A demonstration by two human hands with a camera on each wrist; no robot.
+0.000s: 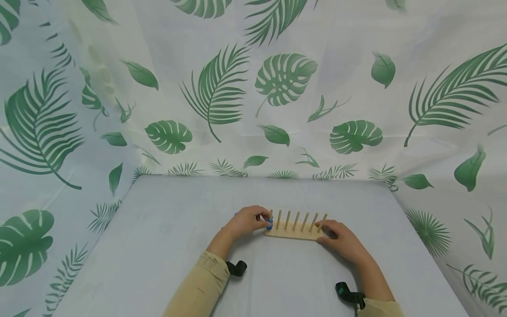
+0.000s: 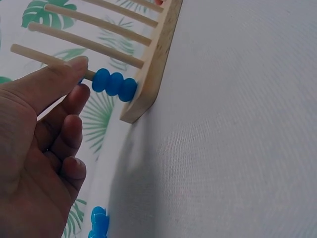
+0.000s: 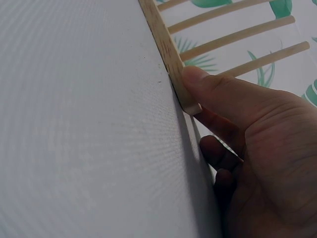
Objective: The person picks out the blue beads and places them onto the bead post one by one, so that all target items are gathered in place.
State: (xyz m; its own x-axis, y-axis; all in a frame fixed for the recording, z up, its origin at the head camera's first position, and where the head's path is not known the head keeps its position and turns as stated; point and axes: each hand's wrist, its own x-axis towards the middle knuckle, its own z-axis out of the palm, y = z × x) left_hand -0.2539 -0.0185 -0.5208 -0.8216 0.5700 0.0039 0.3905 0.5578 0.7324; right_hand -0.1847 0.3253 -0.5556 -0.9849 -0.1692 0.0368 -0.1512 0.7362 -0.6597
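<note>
A wooden peg rack (image 1: pixel 295 234) with a row of upright pegs stands on the table. Three blue beads (image 2: pixel 115 85) sit stacked at the foot of its leftmost peg. Around the upper part of that peg, my left hand (image 1: pixel 247 221) pinches another blue bead (image 2: pixel 80 81) between thumb and index finger, mostly hidden by the fingers. My right hand (image 1: pixel 343 241) grips the rack's right end, the thumb on the near side of the base and the other fingers behind it. The remaining pegs (image 1: pixel 296 220) carry no beads.
More blue beads (image 2: pixel 99 222) lie on the table beyond my left hand, largely hidden by it in the head view. The white tabletop (image 1: pixel 178 211) runs back to a leaf-patterned curtain (image 1: pixel 222 149), which also hangs at both sides.
</note>
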